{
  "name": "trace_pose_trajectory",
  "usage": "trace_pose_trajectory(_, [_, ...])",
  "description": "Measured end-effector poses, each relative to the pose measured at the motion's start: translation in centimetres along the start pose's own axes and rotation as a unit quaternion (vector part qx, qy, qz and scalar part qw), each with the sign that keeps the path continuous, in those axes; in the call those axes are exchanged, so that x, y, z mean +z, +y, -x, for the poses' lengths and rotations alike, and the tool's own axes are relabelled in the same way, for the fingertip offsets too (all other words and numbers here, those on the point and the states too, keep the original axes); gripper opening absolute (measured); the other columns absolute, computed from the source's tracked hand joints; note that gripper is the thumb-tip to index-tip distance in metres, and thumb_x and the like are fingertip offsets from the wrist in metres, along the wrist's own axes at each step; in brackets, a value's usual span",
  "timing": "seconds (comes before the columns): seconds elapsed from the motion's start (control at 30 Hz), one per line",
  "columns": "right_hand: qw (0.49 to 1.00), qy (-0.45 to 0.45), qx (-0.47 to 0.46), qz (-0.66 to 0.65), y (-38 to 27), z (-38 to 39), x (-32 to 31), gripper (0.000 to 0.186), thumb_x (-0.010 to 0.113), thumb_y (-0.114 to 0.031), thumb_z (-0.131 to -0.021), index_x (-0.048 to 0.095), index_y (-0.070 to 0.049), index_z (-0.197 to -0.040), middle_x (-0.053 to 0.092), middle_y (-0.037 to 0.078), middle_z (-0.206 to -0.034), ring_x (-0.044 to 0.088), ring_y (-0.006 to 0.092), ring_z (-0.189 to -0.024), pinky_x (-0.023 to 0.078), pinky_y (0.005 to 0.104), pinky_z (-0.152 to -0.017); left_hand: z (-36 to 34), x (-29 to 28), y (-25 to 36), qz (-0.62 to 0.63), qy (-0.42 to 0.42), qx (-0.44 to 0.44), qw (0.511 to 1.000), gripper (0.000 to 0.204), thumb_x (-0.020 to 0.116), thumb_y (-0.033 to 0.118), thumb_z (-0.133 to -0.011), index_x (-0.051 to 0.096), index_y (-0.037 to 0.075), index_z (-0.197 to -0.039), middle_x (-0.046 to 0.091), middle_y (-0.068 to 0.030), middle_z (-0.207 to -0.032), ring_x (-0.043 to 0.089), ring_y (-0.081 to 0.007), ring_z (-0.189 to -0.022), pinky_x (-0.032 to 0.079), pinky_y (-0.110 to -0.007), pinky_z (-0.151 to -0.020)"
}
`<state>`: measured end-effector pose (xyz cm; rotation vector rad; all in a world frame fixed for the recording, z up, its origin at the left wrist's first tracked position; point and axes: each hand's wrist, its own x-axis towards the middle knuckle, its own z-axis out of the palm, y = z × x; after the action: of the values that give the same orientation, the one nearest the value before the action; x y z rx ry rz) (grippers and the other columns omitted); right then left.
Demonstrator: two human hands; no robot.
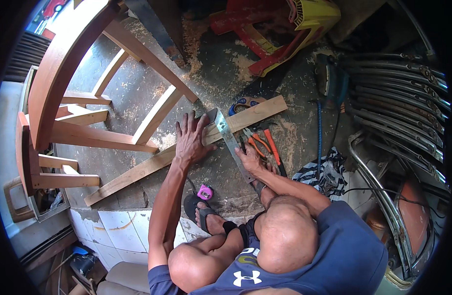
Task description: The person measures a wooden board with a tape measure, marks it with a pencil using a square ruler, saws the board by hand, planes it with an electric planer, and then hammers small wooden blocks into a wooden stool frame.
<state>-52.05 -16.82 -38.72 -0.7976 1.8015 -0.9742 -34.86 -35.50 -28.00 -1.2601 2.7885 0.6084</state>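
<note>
The metal square (pixel 229 140) crosses the plank (pixel 147 167); the left hand (pixel 190 140) splays flat upon the plank; the right hand (pixel 250 160), beside it, grips a slim dark tool (pixel 242 143); layout seems under way, cutting undone.

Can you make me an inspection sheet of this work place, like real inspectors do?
Surface: scuffed dark grey floor, sprinkled with tan wood shavings.
Job's things: long pale wooden plank, with a flat silver metal square lying across it.
Clutter: orange-handled metal pliers, bright pink tape measure.
Hands: left hand rests over the plank, fingers spread; right hand seems to pinch a thin dark stick.
Cables: thin black cable at the right.
Surroundings: curved reddish-brown wooden frame at left; shiny metal tubes at right.
</note>
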Motion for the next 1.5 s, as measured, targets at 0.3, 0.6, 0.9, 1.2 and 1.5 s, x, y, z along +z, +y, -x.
trace_pose_trajectory(0.3, [1.0, -0.001, -0.01, -0.005, -2.9, 0.8, 1.4, 0.04, 0.064, -0.036, -0.101, 0.065, -0.004, -0.124, 0.07, 0.014, -0.103, 0.065, 0.0245, -0.096, 0.05, 0.0404, -0.089, -1.7, 0.7, 0.2, -0.037, -0.09, -0.001, 0.995, 0.117, 0.091, 0.047, -0.066, 0.029, 0.022, -0.162, 0.021, -0.0223, -0.168, 0.017, -0.0456, -0.156, 0.013, -0.07, -0.123])
trace_pose_trajectory(0.6, [0.998, -0.055, 0.04, -0.008, -1.7, 1.0, 0.5, 0.042, 0.062, -0.038, -0.103, 0.064, -0.003, -0.126, 0.069, 0.012, -0.111, 0.063, 0.0213, -0.105, 0.048, 0.0375, -0.094, -1.9, 1.4, 0.4, -0.028, -0.066, 0.043, 0.997, 0.106, 0.088, 0.041, -0.071, 0.033, 0.023, -0.16, 0.027, -0.0221, -0.164, 0.027, -0.0468, -0.15, 0.015, -0.071, -0.12])
trace_pose_trajectory(0.9, [0.997, -0.061, 0.028, 0.021, -2.4, 1.4, -0.4, 0.041, 0.062, -0.038, -0.103, 0.065, -0.002, -0.124, 0.069, 0.012, -0.107, 0.063, 0.0205, -0.101, 0.048, 0.0383, -0.092, -1.9, 1.7, 0.3, 0.001, -0.046, 0.069, 0.997, 0.095, 0.088, 0.03, -0.065, 0.05, 0.03, -0.152, 0.037, -0.0193, -0.157, 0.039, -0.0424, -0.14, 0.026, -0.06, -0.117])
trace_pose_trajectory(1.2, [0.991, 0.04, -0.11, 0.059, -10.0, -2.0, -4.0, 0.04, 0.065, -0.042, -0.101, 0.074, -0.004, -0.106, 0.069, 0.015, -0.075, 0.069, 0.0313, -0.071, 0.053, 0.0415, -0.067, -1.5, 2.0, 0.2, 0.009, -0.005, 0.073, 0.997, 0.091, 0.088, 0.027, -0.064, 0.055, 0.031, -0.148, 0.042, -0.0176, -0.154, 0.043, -0.0392, -0.137, 0.03, -0.057, -0.114])
trace_pose_trajectory(1.5, [0.955, 0.076, -0.269, 0.098, -12.2, -3.3, -3.5, 0.025, 0.075, -0.015, -0.09, 0.075, -0.002, -0.112, 0.069, 0.016, -0.103, 0.071, 0.0305, -0.091, 0.057, 0.0385, -0.077, -1.3, 2.2, 0.1, 0.026, 0.012, 0.068, 0.997, 0.084, 0.087, 0.027, -0.063, 0.061, 0.031, -0.142, 0.043, -0.0158, -0.154, 0.045, -0.0384, -0.135, 0.03, -0.056, -0.114])
